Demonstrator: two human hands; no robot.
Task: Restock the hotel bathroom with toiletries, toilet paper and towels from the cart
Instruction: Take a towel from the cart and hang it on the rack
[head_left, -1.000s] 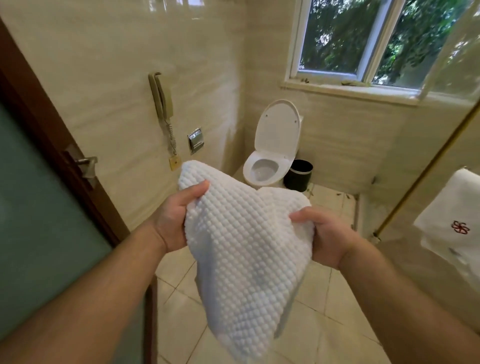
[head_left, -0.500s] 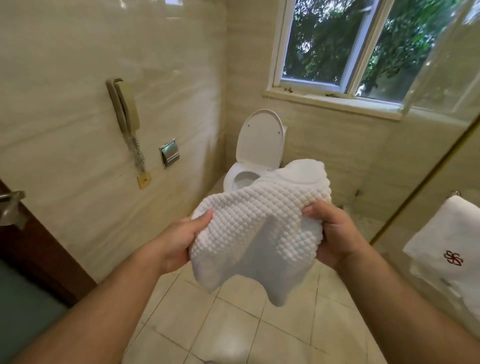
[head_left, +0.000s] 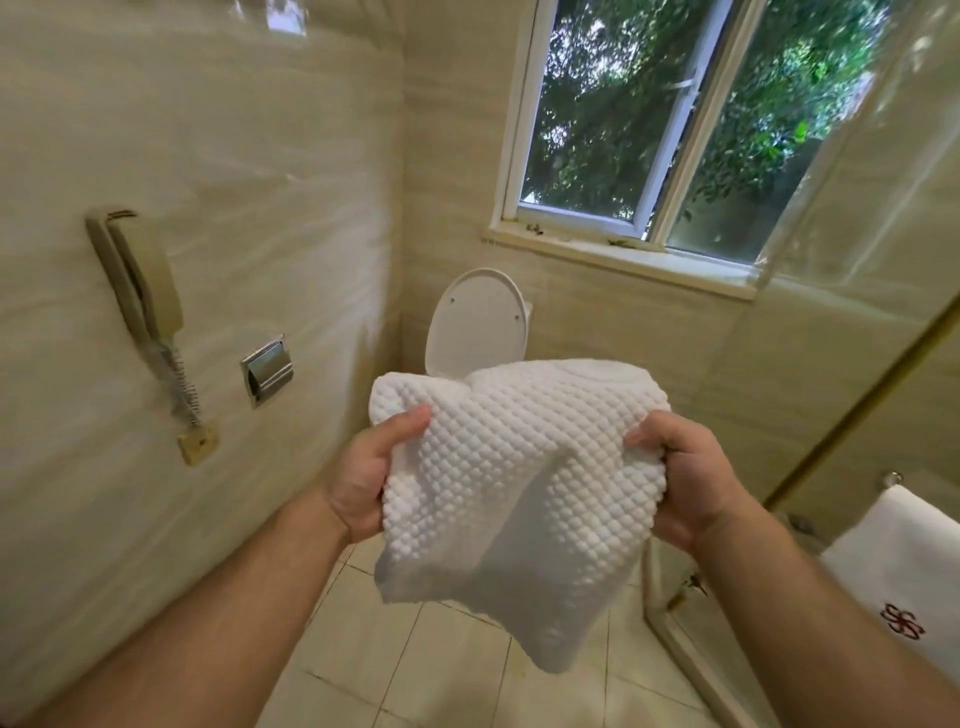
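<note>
bath mat (head_left: 511, 483): white, thick, bumpy popcorn weave, soft and floppy; held in the air between both hands over the floor (head_left: 395, 670), in front of the toilet (head_left: 475, 325)
left hand (head_left: 363, 480): grip closed, pinching the mat's left edge, thumb on top
right hand (head_left: 685, 483): grip closed, bunching the right edge in the fist
mat shape: half crumpled, one corner hanging low, a smooth flat patch showing in the fold
risk 1: hanging corner could drag on the floor tiles and get dirty if lowered unevenly
risk 2: mat is bunched, likely to land folded or crooked unless shaken open
risk 3: glossy tiles, mat may slide underfoot
surroundings: shiny beige wall tiles, wall phone (head_left: 137, 291), metal paper holder (head_left: 267, 369), embroidered white towel (head_left: 898, 577) on a rail at right
</note>
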